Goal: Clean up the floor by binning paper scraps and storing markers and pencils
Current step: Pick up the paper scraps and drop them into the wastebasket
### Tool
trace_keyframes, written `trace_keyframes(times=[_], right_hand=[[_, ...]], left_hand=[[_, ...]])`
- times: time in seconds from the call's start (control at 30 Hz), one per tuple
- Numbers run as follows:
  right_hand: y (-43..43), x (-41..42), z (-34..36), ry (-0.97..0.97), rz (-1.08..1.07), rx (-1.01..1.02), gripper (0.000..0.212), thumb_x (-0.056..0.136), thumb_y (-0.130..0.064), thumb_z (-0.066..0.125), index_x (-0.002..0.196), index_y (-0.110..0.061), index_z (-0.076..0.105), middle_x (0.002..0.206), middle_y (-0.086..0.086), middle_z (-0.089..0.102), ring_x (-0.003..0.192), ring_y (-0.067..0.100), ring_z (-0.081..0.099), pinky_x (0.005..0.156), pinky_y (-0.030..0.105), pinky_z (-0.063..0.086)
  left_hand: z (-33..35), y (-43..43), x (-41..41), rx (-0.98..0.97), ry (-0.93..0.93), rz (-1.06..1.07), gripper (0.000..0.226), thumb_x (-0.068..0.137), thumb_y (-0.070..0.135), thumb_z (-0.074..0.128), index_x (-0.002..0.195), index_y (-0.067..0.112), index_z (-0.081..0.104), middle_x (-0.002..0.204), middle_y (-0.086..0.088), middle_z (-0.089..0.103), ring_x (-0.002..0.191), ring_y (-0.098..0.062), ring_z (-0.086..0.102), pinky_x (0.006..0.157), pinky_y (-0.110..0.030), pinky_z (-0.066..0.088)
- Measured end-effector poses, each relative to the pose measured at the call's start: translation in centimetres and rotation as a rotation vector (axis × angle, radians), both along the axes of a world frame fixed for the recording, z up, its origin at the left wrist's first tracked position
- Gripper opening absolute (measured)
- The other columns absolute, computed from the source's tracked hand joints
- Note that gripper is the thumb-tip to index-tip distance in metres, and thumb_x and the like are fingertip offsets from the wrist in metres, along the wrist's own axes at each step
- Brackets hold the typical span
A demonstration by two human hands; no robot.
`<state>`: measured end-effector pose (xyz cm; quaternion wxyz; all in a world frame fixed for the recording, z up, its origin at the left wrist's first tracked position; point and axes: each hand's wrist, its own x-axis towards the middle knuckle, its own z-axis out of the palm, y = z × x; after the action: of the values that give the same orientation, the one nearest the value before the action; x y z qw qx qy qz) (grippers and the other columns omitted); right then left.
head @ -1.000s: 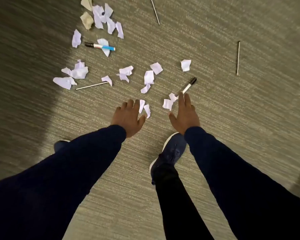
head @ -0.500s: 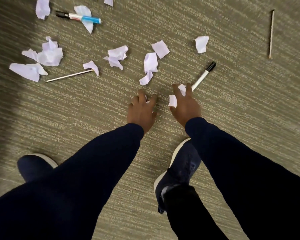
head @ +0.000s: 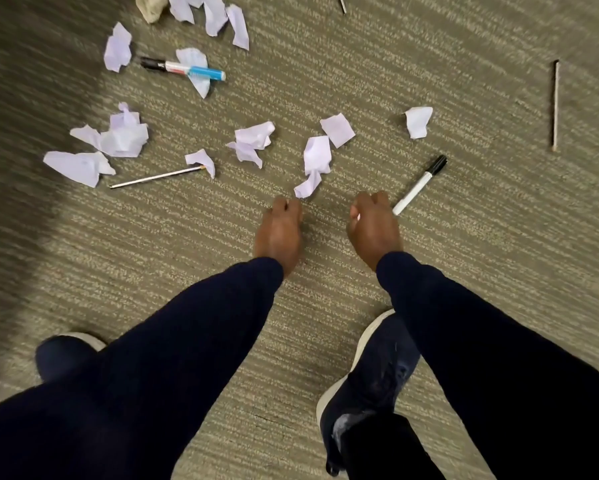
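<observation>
Head view: I see my left hand (head: 279,233) fisted, contents hidden, just below a crumpled white scrap (head: 313,166). My right hand (head: 374,230) is curled around a sliver of white paper, touching the black-capped marker (head: 420,184) lying on the carpet (head: 464,237).

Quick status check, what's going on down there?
Left hand fisted, right hand fisted on paper scrap. Black-capped marker beside right hand. Nothing blocking.
</observation>
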<state>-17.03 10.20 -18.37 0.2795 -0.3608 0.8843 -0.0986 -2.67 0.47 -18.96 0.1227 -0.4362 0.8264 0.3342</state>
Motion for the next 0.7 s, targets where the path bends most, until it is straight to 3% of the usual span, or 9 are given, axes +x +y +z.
trace_keyframes(times=[0.1,0.13,0.27,0.4,0.47,0.57,0.7], right_hand=[[-2.6,-1.7,0.8,-0.02,-0.092,-0.061,0.009,0.09,-0.001,0.055,0.096,-0.007,0.059,0.109,0.014,0.053,0.076,0.025,0.054,0.062,0.028,0.04],[-3.6,-2.4,1.0,-0.018,-0.116,-0.07,0.009,0.09,-0.002,0.055,0.096,-0.008,0.06,0.108,0.014,0.054,0.078,0.025,0.054,0.061,0.028,0.037],[-6.9,-5.4,1.4,0.014,-0.127,-0.104,0.012,0.094,-0.008,0.055,0.106,-0.009,0.057,0.104,0.016,0.061,0.082,0.027,0.057,0.066,0.033,0.041],[-9.5,-7.2,0.8,-0.083,-0.079,-0.1,0.05,0.088,-0.027,0.074,0.129,-0.011,0.048,0.106,0.016,0.067,0.086,0.028,0.06,0.071,0.033,0.044],[-10.6,-7.5,0.1,-0.131,-0.048,-0.052,0.071,0.082,-0.04,0.078,0.138,-0.013,0.043,0.114,0.017,0.067,0.096,0.032,0.062,0.074,0.034,0.044],[-11.7,-6.8,-1.1,-0.182,-0.005,-0.016,0.091,0.071,-0.052,0.085,0.138,-0.01,0.039,0.118,0.013,0.064,0.104,0.032,0.062,0.075,0.035,0.045],[-12.3,-5.3,-2.3,-0.113,0.042,0.049,0.096,0.066,-0.053,0.088,0.134,-0.009,0.037,0.12,0.011,0.062,0.104,0.031,0.062,0.073,0.037,0.044]], left_hand=[[0.3,-2.3,-1.0,-0.039,0.067,0.147,0.011,0.096,0.006,0.045,0.102,0.007,0.054,0.1,-0.011,0.052,0.074,-0.027,0.051,0.061,-0.039,0.045],[0.3,-3.0,-1.5,-0.063,0.08,0.17,0.012,0.098,0.013,0.043,0.098,0.007,0.053,0.095,-0.01,0.052,0.071,-0.027,0.051,0.059,-0.037,0.042],[-0.1,-4.6,-3.1,-0.154,0.124,0.127,0.028,0.093,0.036,0.049,0.101,0.01,0.051,0.089,-0.006,0.051,0.069,-0.024,0.049,0.059,-0.032,0.034],[-1.0,-5.5,-4.4,-0.172,0.074,-0.026,0.063,0.085,0.058,0.065,0.122,0.011,0.043,0.109,-0.012,0.058,0.084,-0.03,0.06,0.061,-0.034,0.041],[-1.6,-5.7,-4.9,-0.147,0.027,-0.047,0.071,0.084,0.057,0.068,0.129,0.01,0.04,0.116,-0.014,0.058,0.092,-0.034,0.063,0.064,-0.035,0.041],[-2.5,-5.5,-4.6,-0.121,0.06,-0.029,0.047,0.094,0.039,0.061,0.126,0.009,0.043,0.116,-0.015,0.059,0.095,-0.037,0.064,0.064,-0.037,0.04],[-2.7,-4.8,-3.3,-0.103,0.14,-0.013,0.036,0.099,0.025,0.052,0.13,0.011,0.044,0.115,-0.015,0.059,0.088,-0.033,0.062,0.063,-0.037,0.039]])
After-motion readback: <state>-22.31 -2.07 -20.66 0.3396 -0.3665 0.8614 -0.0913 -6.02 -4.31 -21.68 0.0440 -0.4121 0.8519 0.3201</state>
